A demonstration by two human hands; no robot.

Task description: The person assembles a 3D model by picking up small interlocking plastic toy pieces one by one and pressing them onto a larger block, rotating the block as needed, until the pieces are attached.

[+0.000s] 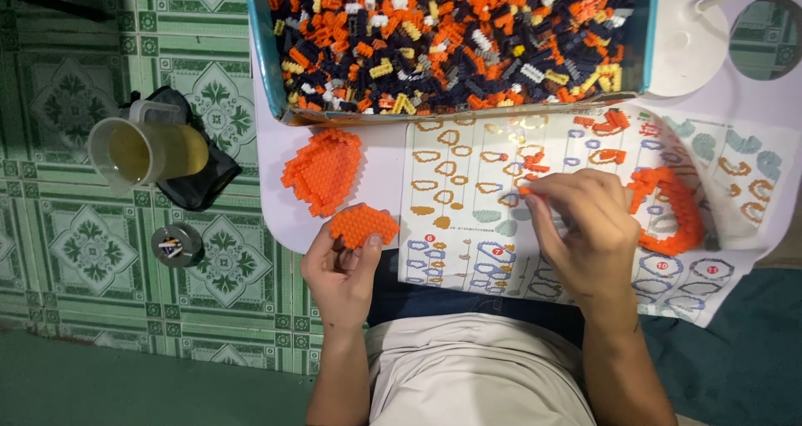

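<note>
Ideally the right hand [585, 225], fingers pinching a small orange brick [525, 191], presses it squarely onto the orange plate piece [362, 224] gripped steady by the left hand [341, 271].

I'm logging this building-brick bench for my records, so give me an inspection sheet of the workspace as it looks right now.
Surface: small white table, mostly covered.
Job's things: flat orange brick panel; larger orange brick piece; orange brick ring; instruction sheet; blue tray of loose bricks.
Clutter: white lamp base.
Hands: left hand holds the flat panel; right hand pinches a small orange brick over the sheet.
Cables: nothing seen.
Surroundings: green patterned tile floor; jug of yellowish liquid on a black cloth; small round tin.
</note>
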